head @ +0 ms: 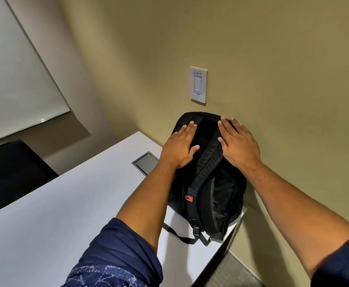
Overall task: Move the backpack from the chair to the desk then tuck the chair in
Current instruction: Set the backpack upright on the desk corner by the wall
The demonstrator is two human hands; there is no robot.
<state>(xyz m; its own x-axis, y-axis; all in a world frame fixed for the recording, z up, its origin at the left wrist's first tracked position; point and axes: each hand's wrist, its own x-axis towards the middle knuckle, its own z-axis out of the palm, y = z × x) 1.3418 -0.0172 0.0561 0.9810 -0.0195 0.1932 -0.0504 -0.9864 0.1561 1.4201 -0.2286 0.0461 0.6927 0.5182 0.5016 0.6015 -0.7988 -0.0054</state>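
A black backpack (217, 195) with a small red tag on one strap stands upright on the white desk (65, 214), near the desk's right corner and leaning against the tan wall. My left hand (179, 145) lies flat on the pack's upper left side, fingers extended. My right hand (238, 141) rests flat on its upper right side beside the shoulder strap. Neither hand grips anything. Loose black straps trail onto the desk below the pack. A dark chair back (12, 172) shows at the far left beyond the desk.
A grey cable hatch (145, 163) is set into the desk just left of my left hand. A white wall switch (198, 85) sits above the pack. A whiteboard (14, 79) hangs at the upper left. Carpet (231, 272) shows past the desk's right edge.
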